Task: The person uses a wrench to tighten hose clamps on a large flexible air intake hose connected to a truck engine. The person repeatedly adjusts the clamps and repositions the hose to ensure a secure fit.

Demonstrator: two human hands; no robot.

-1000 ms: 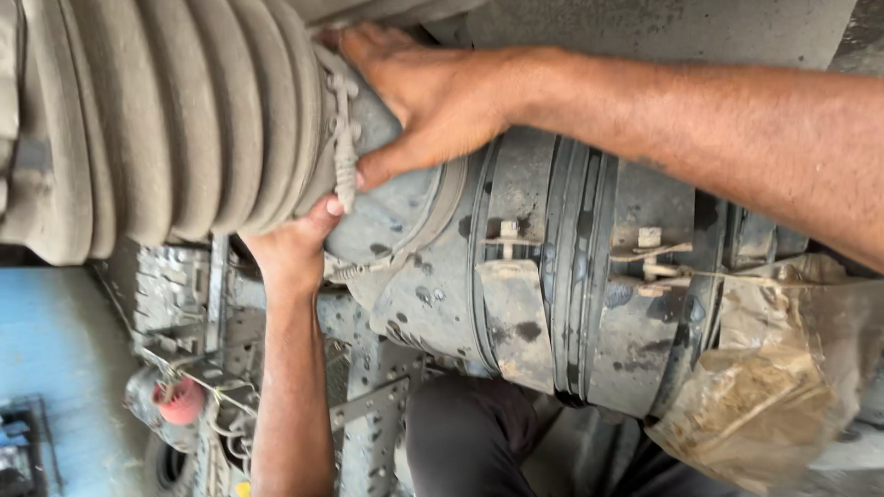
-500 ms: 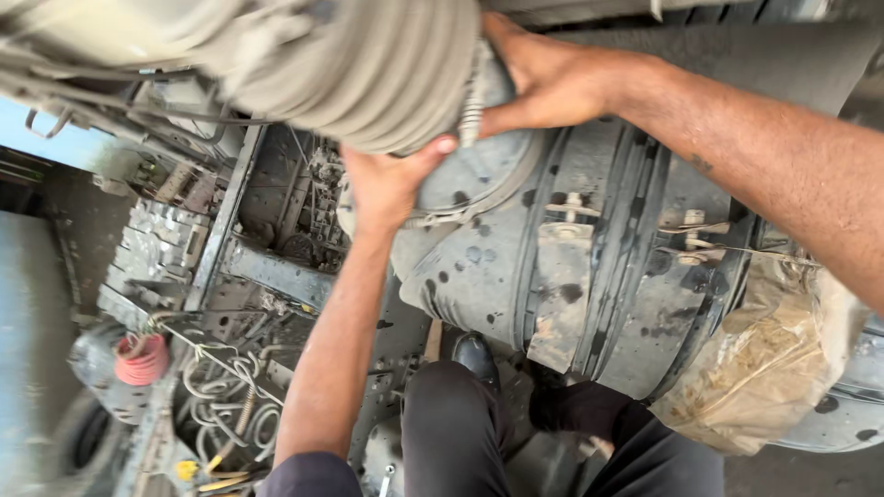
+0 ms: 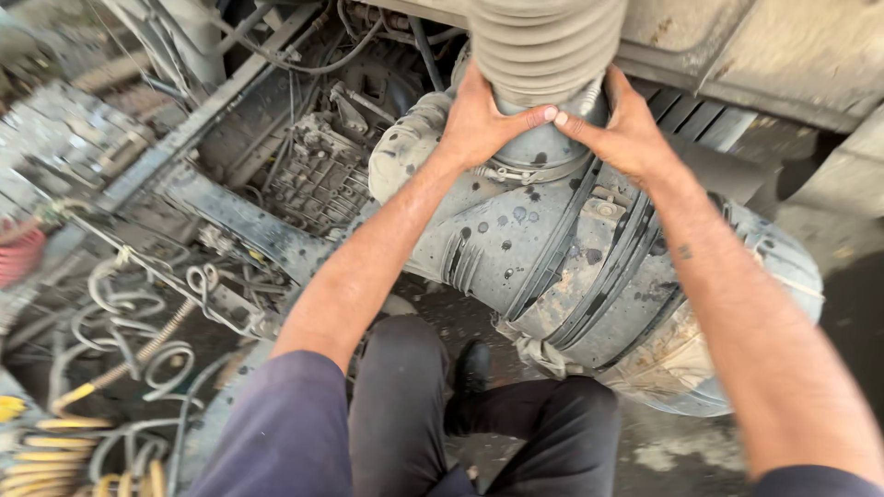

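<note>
Setting: underside of a heavy vehicle, with a dirty chassis rail, engine parts and a stained concrete floor below.
Canister: one large grey ribbed canister, lying tilted, spotted with dark marks; a torn plastic wrap hangs at its lower end.
Hose: one grey corrugated hose comes down from above onto the canister's neck.
Clamp: one metal band clamp circles the neck just below the hose end.
Left hand: left hand is wrapped round the hose end, fingers curled shut on it, thumb across the front.
Right hand: right hand grips the opposite side likewise; the two thumbs almost meet.
Coiled lines: several coiled lines, grey and yellow, at lower left.
Clearance: tight above by the body panel; open floor right of the canister.
</note>
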